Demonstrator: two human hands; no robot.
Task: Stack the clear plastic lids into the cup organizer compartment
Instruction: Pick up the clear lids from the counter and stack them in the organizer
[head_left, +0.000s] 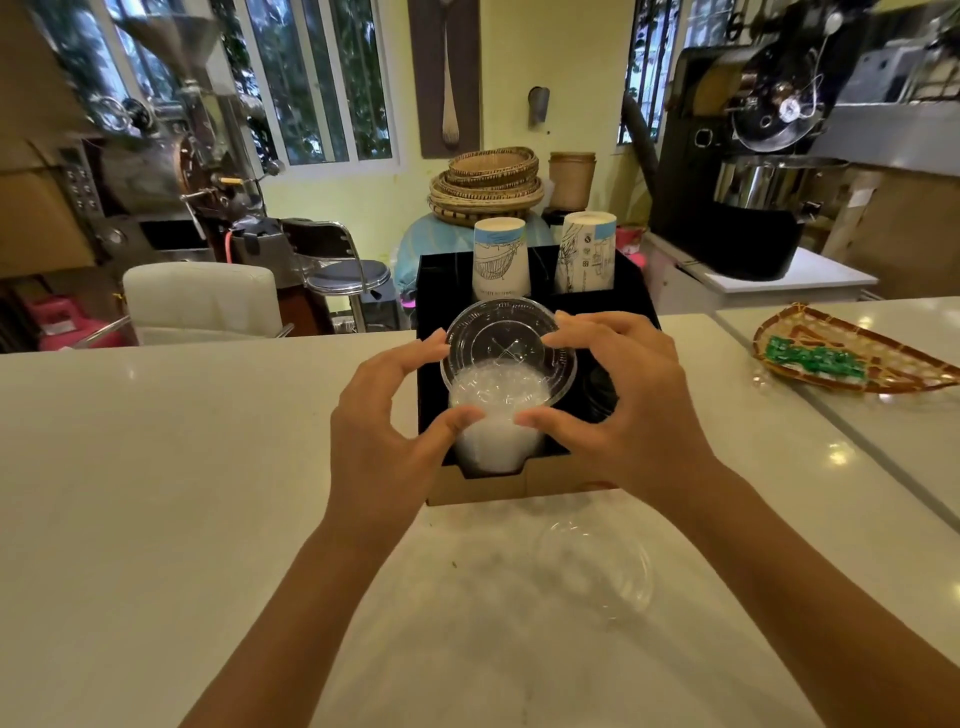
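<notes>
Both my forearms reach forward, bare; my left hand (384, 415) and right hand (618, 410) face each other, fingers curled, thumbs low, pinching together from either side.

Pale yellow walls (561, 62) ahead of me, daylight and green leaves showing through the barred windows (317, 78). A long wooden spoon panel (447, 73) hangs between them. Woven trays (488, 182) are stacked below it. A coffee roaster (171, 145) stands at far left, a black one (753, 145) at far right. White chair (202, 299) and chrome stool (343, 270) sit just beyond my counter's (156, 467) far edge.
</notes>
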